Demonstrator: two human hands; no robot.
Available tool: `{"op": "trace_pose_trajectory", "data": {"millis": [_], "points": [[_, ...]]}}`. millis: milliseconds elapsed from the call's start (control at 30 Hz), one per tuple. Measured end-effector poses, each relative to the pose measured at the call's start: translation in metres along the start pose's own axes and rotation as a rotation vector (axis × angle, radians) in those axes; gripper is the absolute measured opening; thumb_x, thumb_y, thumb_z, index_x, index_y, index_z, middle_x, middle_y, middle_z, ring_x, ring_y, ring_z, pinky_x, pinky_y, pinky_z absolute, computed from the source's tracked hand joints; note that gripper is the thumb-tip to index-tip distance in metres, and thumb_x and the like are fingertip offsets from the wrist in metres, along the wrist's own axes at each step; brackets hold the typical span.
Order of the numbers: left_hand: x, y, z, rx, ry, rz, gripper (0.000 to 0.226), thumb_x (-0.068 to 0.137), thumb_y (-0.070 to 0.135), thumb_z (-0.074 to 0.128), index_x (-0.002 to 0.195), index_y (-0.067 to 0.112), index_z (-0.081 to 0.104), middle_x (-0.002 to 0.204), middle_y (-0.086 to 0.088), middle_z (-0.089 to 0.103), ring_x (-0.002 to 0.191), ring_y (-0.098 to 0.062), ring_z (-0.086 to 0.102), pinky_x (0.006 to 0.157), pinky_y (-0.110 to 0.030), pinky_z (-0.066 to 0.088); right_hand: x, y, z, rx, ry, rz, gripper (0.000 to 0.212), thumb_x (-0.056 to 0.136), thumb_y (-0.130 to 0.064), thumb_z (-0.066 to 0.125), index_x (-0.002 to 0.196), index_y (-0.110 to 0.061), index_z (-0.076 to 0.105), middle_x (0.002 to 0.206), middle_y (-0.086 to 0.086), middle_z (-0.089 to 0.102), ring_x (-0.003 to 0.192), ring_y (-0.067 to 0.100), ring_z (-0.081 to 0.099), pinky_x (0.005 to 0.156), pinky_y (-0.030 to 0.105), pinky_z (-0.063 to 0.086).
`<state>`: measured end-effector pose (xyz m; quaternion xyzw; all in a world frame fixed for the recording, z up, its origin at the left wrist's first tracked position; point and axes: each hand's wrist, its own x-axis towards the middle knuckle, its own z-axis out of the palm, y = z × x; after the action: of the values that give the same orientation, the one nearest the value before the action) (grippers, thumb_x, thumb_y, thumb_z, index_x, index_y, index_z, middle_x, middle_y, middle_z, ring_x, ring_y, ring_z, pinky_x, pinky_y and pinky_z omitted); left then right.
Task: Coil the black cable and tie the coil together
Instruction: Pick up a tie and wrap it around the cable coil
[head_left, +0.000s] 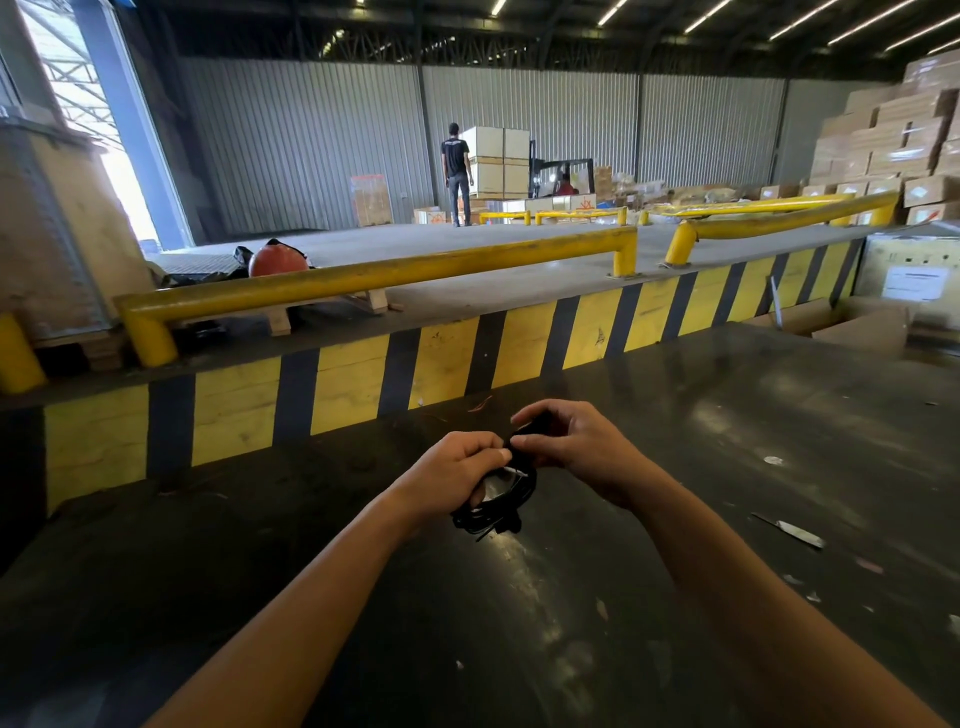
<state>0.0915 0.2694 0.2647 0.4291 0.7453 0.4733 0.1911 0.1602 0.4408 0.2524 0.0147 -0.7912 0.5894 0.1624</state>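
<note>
From the head camera, both bare forearms reach forward over a dark, glossy table (675, 467). The left hand (457, 475) is curled closed around one side of a coil of black cable (496, 512); its fingers (485, 457) are pressed together over the loops, and the rest of the coil hangs below them, just above or touching the table, which of the two cannot be told. The right hand (574, 441) sits just beside the left, its fingers (530, 441) bent and pinching the upper part of the coil, thumb and forefinger tips close together. Between the two sets of fingers a thin white strip (514, 472) crosses the black loops; whether it is a tie or a label is too small to tell.

To the right of the right fingers, well apart, a small flat blade (792, 530) lies on the table among scattered bits of scrap. Beyond the fingers, a yellow and black striped wall (363, 374) borders the table, topped by a raised dock with yellow rails (374, 280). An open cardboard box (852, 325) stands at the far right edge; what is in it cannot be seen. Far beyond, a person in dark clothes (457, 174) stands near stacked cartons (496, 161) and a forklift (563, 176), and more cartons are piled at the right wall.
</note>
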Motion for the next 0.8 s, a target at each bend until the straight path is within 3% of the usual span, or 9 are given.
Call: {"op": "trace_pose_trajectory", "data": {"millis": [200,367,467,533,633,800], "points": [[0.0,0.003,-0.008,-0.006,-0.04,-0.022,0.021,0.097,0.019,0.045,0.087,0.009,0.06,0.053,0.005,0.051,0.045,-0.007,0.045,0.051,-0.019,0.04,-0.003,-0.007,-0.003,0.052,-0.045,0.011,0.011,0.083,-0.007,0.065,0.093,-0.013,0.066,0.093,0.0,0.064,0.071,0.002,0.066,0.06,0.015,0.052],[0.004,-0.002,-0.018,-0.19,0.175,-0.099,0.025,0.092,0.036,0.051,0.099,0.013,0.061,0.057,0.008,0.058,0.047,-0.004,0.051,0.054,-0.019,0.046,-0.002,-0.006,-0.002,-0.008,0.095,-0.005,0.015,0.088,-0.008,0.06,0.099,-0.015,0.066,0.096,0.004,0.064,0.079,0.013,0.065,0.067,0.023,0.057],[0.004,-0.006,-0.022,-0.369,0.225,-0.135,0.026,0.09,0.023,0.058,0.111,0.007,0.056,0.07,0.001,0.057,0.051,-0.007,0.049,0.054,-0.022,0.045,0.001,0.0,0.008,-0.194,0.123,-0.003,0.026,0.088,-0.012,0.061,0.114,-0.01,0.061,0.107,0.009,0.065,0.084,0.014,0.065,0.073,0.025,0.057],[0.003,-0.006,-0.02,-0.44,0.208,-0.13,0.028,0.088,0.012,0.059,0.115,0.006,0.053,0.071,-0.001,0.056,0.053,-0.008,0.048,0.053,-0.022,0.046,0.005,0.005,0.016,-0.401,0.174,-0.034,0.033,0.088,-0.016,0.061,0.12,-0.007,0.059,0.109,0.009,0.066,0.085,0.014,0.065,0.067,0.012,0.05],[0.003,-0.001,-0.016,-0.474,0.178,-0.109,0.032,0.085,-0.005,0.055,0.115,0.005,0.05,0.077,-0.007,0.056,0.053,-0.009,0.048,0.051,-0.02,0.046,0.01,0.008,0.025,-0.516,0.216,-0.06,0.027,0.089,-0.016,0.059,0.113,-0.007,0.065,0.099,0.008,0.069,0.075,0.008,0.059,0.051,-0.001,0.038],[0.001,-0.001,-0.015,-0.46,0.183,-0.102,0.036,0.084,-0.013,0.05,0.116,0.004,0.047,0.088,-0.012,0.057,0.054,-0.011,0.05,0.054,-0.021,0.046,0.014,0.011,0.031,-0.518,0.217,-0.011,0.015,0.089,-0.017,0.058,0.096,-0.008,0.068,0.075,-0.002,0.061,0.058,-0.007,0.051,0.042,0.0,0.035]]}}
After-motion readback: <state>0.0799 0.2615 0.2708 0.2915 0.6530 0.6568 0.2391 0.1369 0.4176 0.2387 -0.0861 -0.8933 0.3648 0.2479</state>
